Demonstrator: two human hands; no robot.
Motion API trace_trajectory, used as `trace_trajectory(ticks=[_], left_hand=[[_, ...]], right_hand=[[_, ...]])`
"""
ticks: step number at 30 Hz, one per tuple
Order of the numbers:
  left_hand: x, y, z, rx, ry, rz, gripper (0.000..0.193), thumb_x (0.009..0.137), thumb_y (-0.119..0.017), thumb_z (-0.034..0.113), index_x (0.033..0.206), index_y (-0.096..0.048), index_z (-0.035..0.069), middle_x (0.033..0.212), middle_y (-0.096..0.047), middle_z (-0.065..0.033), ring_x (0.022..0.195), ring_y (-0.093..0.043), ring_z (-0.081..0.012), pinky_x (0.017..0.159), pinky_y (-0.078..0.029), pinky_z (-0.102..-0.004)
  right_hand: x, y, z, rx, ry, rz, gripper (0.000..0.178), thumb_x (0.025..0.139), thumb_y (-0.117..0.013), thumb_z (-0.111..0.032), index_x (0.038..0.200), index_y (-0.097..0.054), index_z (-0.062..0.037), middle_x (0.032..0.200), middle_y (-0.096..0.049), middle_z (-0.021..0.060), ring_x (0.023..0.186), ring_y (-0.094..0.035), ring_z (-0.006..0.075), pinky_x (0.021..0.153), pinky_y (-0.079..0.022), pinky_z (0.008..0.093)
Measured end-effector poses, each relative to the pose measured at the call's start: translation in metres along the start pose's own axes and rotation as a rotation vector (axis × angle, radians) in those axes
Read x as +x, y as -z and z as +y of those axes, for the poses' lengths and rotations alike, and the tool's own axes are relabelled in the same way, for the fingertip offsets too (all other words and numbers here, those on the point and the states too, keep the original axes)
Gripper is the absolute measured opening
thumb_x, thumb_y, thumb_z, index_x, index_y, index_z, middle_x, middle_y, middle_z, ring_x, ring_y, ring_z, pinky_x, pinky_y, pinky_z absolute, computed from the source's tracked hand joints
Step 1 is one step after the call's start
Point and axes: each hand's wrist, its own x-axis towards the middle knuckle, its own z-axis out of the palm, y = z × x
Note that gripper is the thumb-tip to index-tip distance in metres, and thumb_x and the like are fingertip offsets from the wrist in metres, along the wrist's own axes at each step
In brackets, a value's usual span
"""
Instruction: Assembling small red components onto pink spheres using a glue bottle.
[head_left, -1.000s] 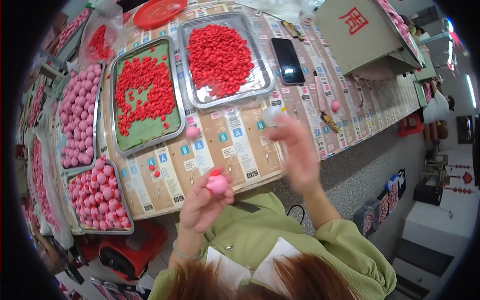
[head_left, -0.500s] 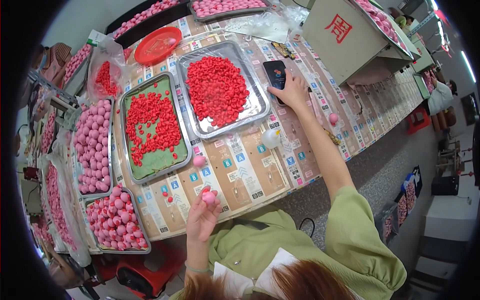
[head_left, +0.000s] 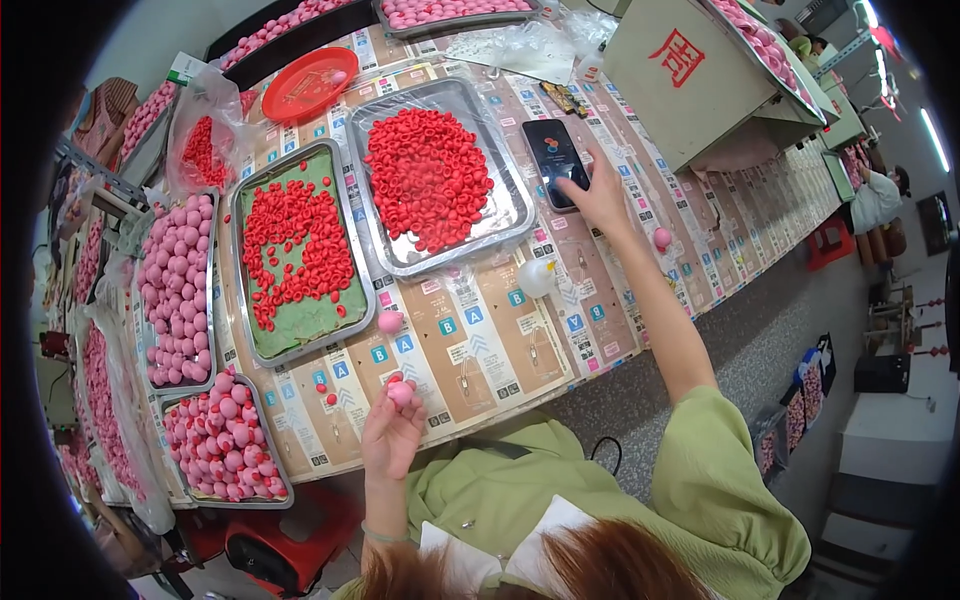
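Note:
My left hand (head_left: 392, 435) is closed round a small pink ball (head_left: 401, 394) with a bit of red on its top, held above the table's near edge. My right hand (head_left: 604, 200) is at a black phone (head_left: 546, 150) lying on the table; its thumb rests on the lower part of the lit screen and the other fingers are apart near the phone's right edge. A loose pink ball (head_left: 390, 322) lies beyond my left hand, and a few small red pieces (head_left: 331, 399) lie to its left. Near my right forearm is another pink ball (head_left: 662, 238).
A metal tray (head_left: 520, 222) of red rings under clear film and a green-lined tray (head_left: 268, 357) of red pieces stand ahead. Trays of pink balls (head_left: 185, 290) line the left. A white squeeze bottle (head_left: 537, 278), red plate (head_left: 300, 90) and large box (head_left: 690, 80) also stand here.
My right thumb has moved from the phone's left edge onto its screen, and the index finger has lifted off the screen toward the right edge. My left hand still holds the pink ball.

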Motion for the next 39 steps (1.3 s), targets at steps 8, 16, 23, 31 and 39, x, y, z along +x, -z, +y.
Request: trace_trajectory(ticks=[8, 16, 23, 31, 39], left_hand=[[0.0, 0.0, 0.0, -0.016, 0.015, 0.004, 0.038, 0.083, -0.047, 0.012, 0.119, -0.037, 0.003, 0.106, -0.051, -0.0138, 0.088, -0.053, -0.0198, 0.081, -0.044, -0.0325], [0.0, 0.0, 0.0, -0.018, 0.01, 0.001, 0.039, 0.083, -0.047, 0.013, 0.119, -0.037, 0.002, 0.106, -0.051, -0.0139, 0.087, -0.054, -0.0196, 0.08, -0.044, -0.0321], [0.0, -0.002, -0.001, -0.051, -0.012, 0.019, 0.034, 0.084, -0.046, 0.013, 0.115, -0.04, 0.001, 0.105, -0.051, -0.0143, 0.087, -0.054, -0.0207, 0.08, -0.045, -0.0323], [0.0, 0.001, -0.002, -0.052, -0.026, 0.03, 0.035, 0.085, -0.043, 0.015, 0.117, -0.038, 0.001, 0.104, -0.051, -0.0151, 0.083, -0.054, -0.0195, 0.078, -0.044, -0.0321], [0.001, 0.001, -0.003, -0.068, -0.03, 0.032, 0.034, 0.085, -0.043, 0.014, 0.116, -0.039, 0.001, 0.103, -0.051, -0.015, 0.082, -0.053, -0.0192, 0.077, -0.044, -0.0319]], right_hand=[[-0.047, 0.013, -0.004, 0.07, 0.21, -0.036, 0.035, 0.071, -0.047, 0.001, 0.105, -0.047, -0.001, 0.098, -0.053, 0.0148, 0.098, -0.045, 0.03, 0.085, -0.035, 0.0368], [-0.05, 0.016, -0.011, -0.178, 0.347, 0.025, 0.027, 0.069, -0.046, 0.001, 0.095, -0.053, -0.0024, 0.09, -0.058, 0.0115, 0.097, -0.047, 0.0274, 0.084, -0.035, 0.038], [-0.047, 0.014, -0.009, -0.152, 0.342, -0.026, 0.034, 0.066, -0.044, 0.006, 0.097, -0.052, -0.0018, 0.094, -0.055, 0.0148, 0.096, -0.047, 0.0305, 0.084, -0.036, 0.0376], [-0.01, 0.006, 0.006, 0.078, 0.216, 0.028, 0.034, 0.067, -0.04, 0.008, 0.098, -0.049, -0.0002, 0.095, -0.055, 0.0135, 0.094, -0.048, 0.029, 0.082, -0.038, 0.0364], [0.032, -0.017, 0.01, -0.008, 0.312, 0.02, 0.036, 0.066, -0.039, 0.008, 0.099, -0.05, -0.0006, 0.094, -0.058, 0.0103, 0.096, -0.047, 0.0276, 0.084, -0.037, 0.0364]])
